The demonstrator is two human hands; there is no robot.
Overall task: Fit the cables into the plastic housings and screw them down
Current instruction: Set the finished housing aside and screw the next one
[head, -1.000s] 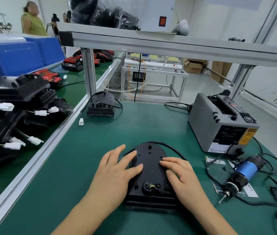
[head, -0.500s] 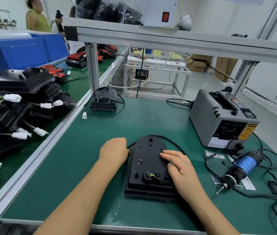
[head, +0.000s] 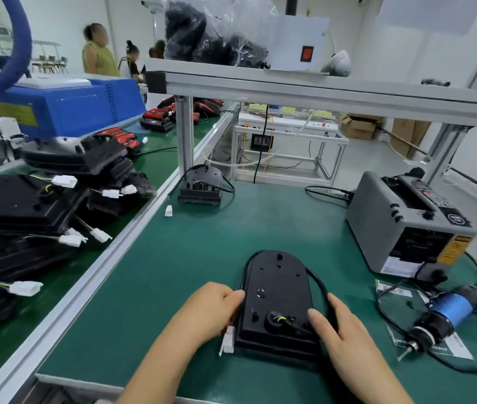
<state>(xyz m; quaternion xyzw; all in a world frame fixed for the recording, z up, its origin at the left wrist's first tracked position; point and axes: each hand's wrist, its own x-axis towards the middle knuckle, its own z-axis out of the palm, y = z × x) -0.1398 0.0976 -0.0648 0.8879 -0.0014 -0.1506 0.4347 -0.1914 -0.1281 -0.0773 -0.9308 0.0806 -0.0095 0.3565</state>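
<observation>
The black plastic housing [head: 278,287] lies flat on the green worktop [head: 173,272], directly in front of you. Its long axis runs straight away from you, with the rounded end far and the square end near.

The black cable [head: 317,282] curves round the rounded end and down the housing's right side, then passes under your right hand [head: 348,342]. That hand lies across the housing's near right corner with its fingers laid out fairly straight, pressing rather than clasping.

Your left hand [head: 211,310] is against the housing's left edge with its fingers curled. The fingertips are hidden there, so I cannot tell whether they grip anything. A white connector [head: 227,342] pokes out just below that hand, at the housing's near left corner. Thin yellow-green wires show at the round port [head: 278,319] near the square end, but their seating is too small to judge.

The worktop's front edge is close behind the square end. Left of the housing there is open mat up to the aluminium rail [head: 91,284]. Beyond the rounded end there is open mat up to a second housing [head: 200,185]. To the right lie a blue screwdriver [head: 447,313] and loose black leads, with a grey tape dispenser [head: 400,223] further back.
</observation>
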